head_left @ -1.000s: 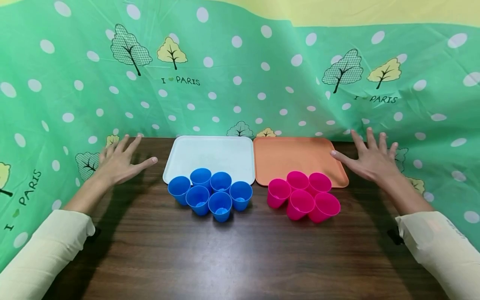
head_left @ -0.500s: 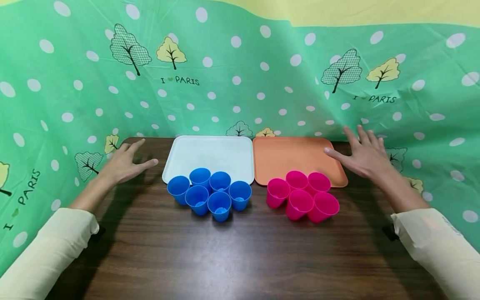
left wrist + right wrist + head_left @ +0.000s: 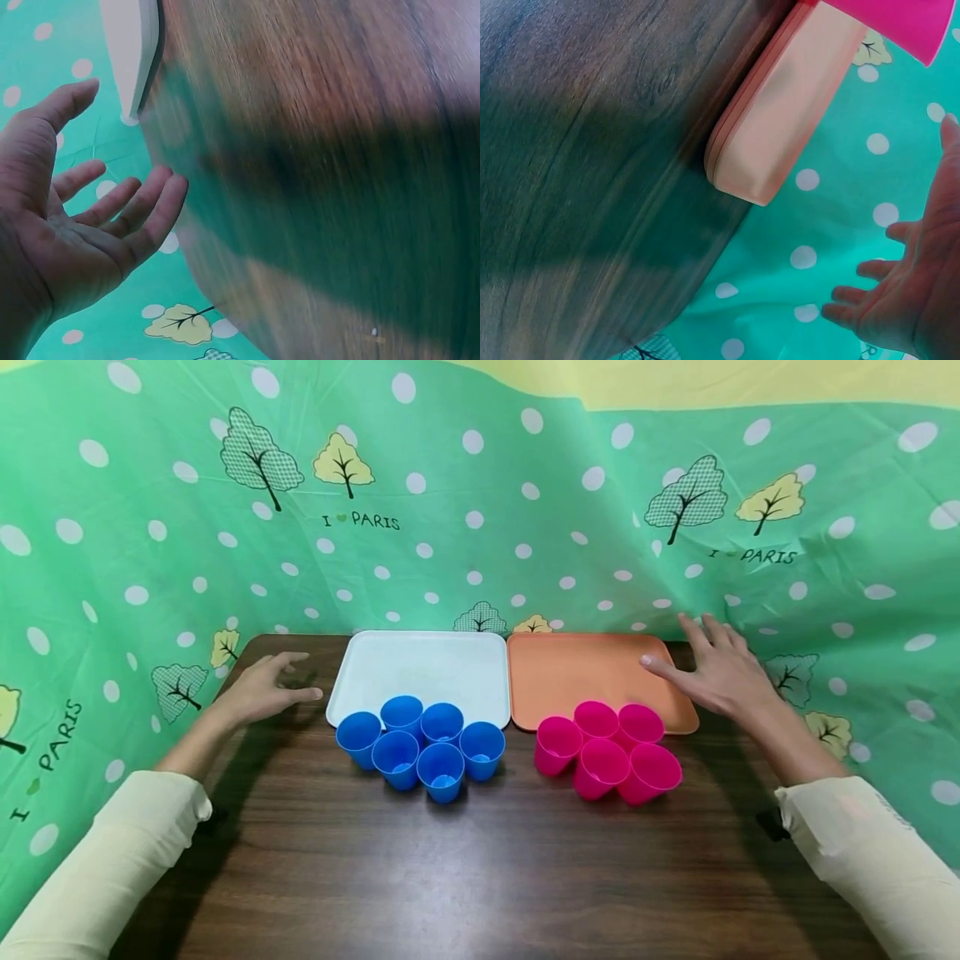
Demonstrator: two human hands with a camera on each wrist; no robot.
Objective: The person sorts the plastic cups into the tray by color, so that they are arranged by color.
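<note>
My left hand [image 3: 262,689] hovers over the table's left side, left of the white tray [image 3: 423,664], fingers loosely bent and holding nothing. In the left wrist view that hand [image 3: 97,217] shows its palm, with the white tray's corner [image 3: 131,52] beyond the thumb. My right hand [image 3: 723,672] is spread at the right end of the orange tray [image 3: 585,664], its thumb overlapping the tray edge in the head view. Several blue cups [image 3: 395,760] stand mouth up before the white tray. Several pink cups [image 3: 603,768] stand likewise before the orange one.
The two trays lie side by side at the back of the dark wooden table [image 3: 450,877]. Behind them hangs a green dotted cloth [image 3: 480,527] with printed trees, which also runs along both sides.
My left hand has moved slightly right and its fingers have bent more. The right hand has shifted left, toward the orange tray. Cups and trays stay where they were.
</note>
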